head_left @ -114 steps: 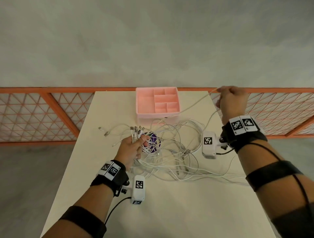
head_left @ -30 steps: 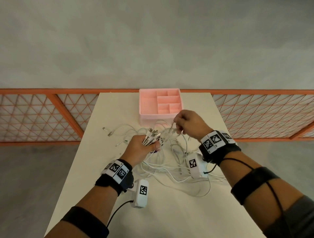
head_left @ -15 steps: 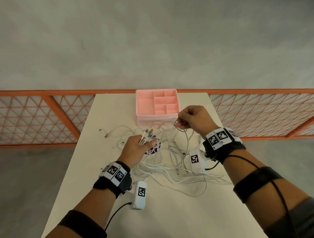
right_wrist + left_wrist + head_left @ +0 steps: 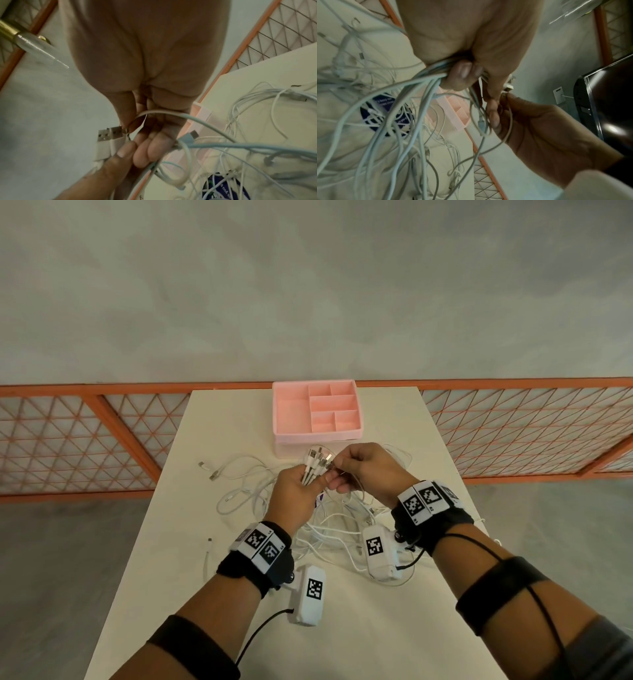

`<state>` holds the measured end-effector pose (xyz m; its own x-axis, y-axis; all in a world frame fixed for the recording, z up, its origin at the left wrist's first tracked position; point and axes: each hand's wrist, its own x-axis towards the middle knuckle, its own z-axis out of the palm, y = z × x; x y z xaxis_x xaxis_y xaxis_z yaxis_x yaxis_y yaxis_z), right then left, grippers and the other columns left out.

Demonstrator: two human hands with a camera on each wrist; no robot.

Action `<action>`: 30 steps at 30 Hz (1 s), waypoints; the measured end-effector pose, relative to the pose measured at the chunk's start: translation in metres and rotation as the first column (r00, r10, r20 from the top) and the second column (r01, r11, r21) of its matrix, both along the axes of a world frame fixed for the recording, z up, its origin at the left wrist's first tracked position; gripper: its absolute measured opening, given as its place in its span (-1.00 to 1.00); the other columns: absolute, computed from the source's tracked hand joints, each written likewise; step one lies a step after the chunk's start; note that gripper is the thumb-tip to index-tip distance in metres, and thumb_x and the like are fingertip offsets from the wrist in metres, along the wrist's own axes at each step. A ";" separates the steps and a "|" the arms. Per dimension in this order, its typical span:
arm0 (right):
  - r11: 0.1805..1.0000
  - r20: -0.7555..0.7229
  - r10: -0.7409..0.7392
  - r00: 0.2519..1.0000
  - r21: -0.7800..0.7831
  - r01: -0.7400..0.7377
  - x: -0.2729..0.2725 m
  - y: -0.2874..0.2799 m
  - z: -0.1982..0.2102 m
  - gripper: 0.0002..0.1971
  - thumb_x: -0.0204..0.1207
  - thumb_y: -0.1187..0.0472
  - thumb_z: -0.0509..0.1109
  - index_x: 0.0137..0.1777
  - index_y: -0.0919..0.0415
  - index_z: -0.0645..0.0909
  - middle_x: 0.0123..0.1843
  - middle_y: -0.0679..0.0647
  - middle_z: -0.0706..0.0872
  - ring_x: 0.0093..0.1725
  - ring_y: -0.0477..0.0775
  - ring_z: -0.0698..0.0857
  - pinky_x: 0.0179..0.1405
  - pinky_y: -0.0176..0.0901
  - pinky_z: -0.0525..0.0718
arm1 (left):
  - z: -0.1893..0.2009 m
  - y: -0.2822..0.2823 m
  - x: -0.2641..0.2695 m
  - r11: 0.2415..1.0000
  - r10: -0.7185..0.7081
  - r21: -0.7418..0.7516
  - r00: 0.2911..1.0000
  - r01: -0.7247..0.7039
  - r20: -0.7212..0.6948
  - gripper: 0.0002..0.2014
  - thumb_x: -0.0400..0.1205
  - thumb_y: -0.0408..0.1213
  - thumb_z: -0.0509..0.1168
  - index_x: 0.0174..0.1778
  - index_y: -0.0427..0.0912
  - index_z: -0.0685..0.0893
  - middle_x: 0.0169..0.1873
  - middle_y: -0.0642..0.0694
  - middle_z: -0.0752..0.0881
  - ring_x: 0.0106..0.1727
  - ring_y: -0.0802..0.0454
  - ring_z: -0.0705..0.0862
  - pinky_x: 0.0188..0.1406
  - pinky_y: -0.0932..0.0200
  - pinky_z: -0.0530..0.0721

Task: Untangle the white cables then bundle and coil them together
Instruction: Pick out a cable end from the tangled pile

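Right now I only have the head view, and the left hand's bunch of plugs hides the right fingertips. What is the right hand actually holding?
Observer: In the right wrist view, the right hand pinches one thin white cable between thumb and forefinger, right beside two USB-A plugs.
Operator: And how does the left hand hold things below the plugs?
Observer: The left wrist view shows the left hand with fingers curled round the cable bunch, which fans out loose beneath the fist.
Operator: Anything under the tangle?
Observer: A dark blue disc with white print lies beneath the strands.
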<state>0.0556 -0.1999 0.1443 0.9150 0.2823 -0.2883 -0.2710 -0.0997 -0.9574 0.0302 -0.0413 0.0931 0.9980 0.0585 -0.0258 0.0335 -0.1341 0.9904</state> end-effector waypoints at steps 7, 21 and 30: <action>0.968 -0.019 -0.236 0.972 0.085 0.237 0.004 -0.005 -0.006 -0.84 0.69 0.35 0.27 -0.13 0.33 0.58 -0.24 0.22 0.73 -0.30 0.14 0.73 -0.42 -0.13 0.65 | -0.016 0.008 -0.001 0.978 0.103 0.180 0.995 -0.104 0.018 -0.87 0.53 -0.18 0.56 -0.12 -0.15 0.83 -0.31 -0.05 0.83 -0.23 -0.08 0.79 -0.17 -0.04 0.77; 0.795 0.158 -0.099 0.982 -0.581 0.173 0.019 -0.036 -0.049 -0.75 0.57 0.22 0.38 -0.34 0.22 0.65 -0.38 0.18 0.75 -0.38 0.13 0.69 -0.27 0.02 0.69 | -0.004 0.014 -0.010 0.922 -0.350 0.164 0.936 0.350 -0.027 -0.78 0.54 -0.34 0.54 0.10 -0.20 0.81 -0.04 0.03 0.86 0.04 0.14 0.80 0.12 0.32 0.66; 0.675 0.167 -0.695 0.699 -0.183 0.715 0.049 -0.091 -0.018 -0.81 0.73 0.28 0.15 0.09 0.35 0.57 -0.32 0.20 0.68 -0.46 0.10 0.66 -0.50 -0.16 0.64 | -0.035 0.059 -0.008 0.957 0.053 0.289 0.986 -0.005 -0.159 -0.83 0.60 -0.33 0.47 -0.30 -0.27 0.74 -0.51 0.04 0.64 -0.48 0.17 0.51 -0.38 0.21 0.44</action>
<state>0.1049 -0.2914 0.1263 0.8372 -0.5170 -0.1781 -0.2743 -0.1153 -0.9547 0.0224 0.0182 0.0583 0.9791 0.1166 -0.1665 0.2000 -0.4078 0.8909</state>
